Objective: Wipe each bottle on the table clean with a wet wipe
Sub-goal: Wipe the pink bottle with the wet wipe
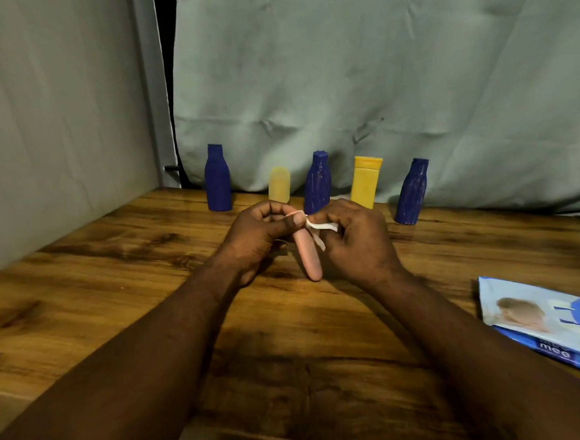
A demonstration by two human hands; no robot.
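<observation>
- Left grip [258,232] is curled round the top end of the pink bottle [307,258], held tilted over the table's [113,266] middle.
- Right grip [355,239] pinches the wet wipe [320,225] against the bottle's top.
- Along the far edge stand the left blue bottle [217,183], pale yellow bottle [279,185], middle blue bottle [317,183], yellow bottle [365,183] and right blue bottle [412,192].
- The wipes pack [546,322] lies at the right edge.

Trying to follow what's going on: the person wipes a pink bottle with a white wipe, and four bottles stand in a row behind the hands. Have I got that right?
Almost. The head view shows five bottles in that row, not four: three blue bottles and two yellow bottles. The rest holds: a pink bottle is wiped with a white wipe.
</observation>
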